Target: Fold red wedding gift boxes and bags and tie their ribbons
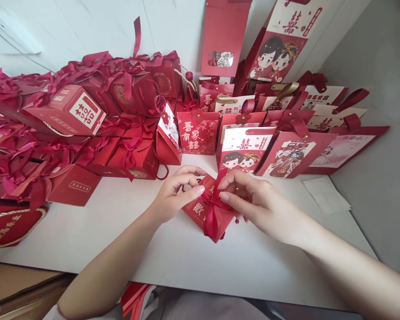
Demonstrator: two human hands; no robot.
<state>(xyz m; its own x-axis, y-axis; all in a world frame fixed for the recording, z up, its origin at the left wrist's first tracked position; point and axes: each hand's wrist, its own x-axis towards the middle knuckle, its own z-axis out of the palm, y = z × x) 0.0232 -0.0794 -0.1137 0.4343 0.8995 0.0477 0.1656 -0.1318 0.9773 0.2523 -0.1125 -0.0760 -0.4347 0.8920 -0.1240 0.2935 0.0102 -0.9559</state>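
Observation:
A small red gift box [196, 211] with gold Chinese characters lies on the white table in front of me. On its top is a red ribbon [211, 220] tied in a bow, one loop hanging toward me. My left hand [178, 193] is at the bow's left side, thumb and fingertips drawn together at the ribbon's edge. From the right, my right hand [250, 200] pinches the ribbon between thumb and index finger, its other fingers curled beneath. A short strip of ribbon stands up beside the right fingertips. Dark red cord shows at the box's sides.
Many red boxes with ribbon bows [136, 155] are stacked at left. Red and white paper gift bags [198, 133] stand in rows behind the box, against the wall. White paper [326, 194] lies at right on the table [253, 266]. Cardboard [16, 284] is below the left edge.

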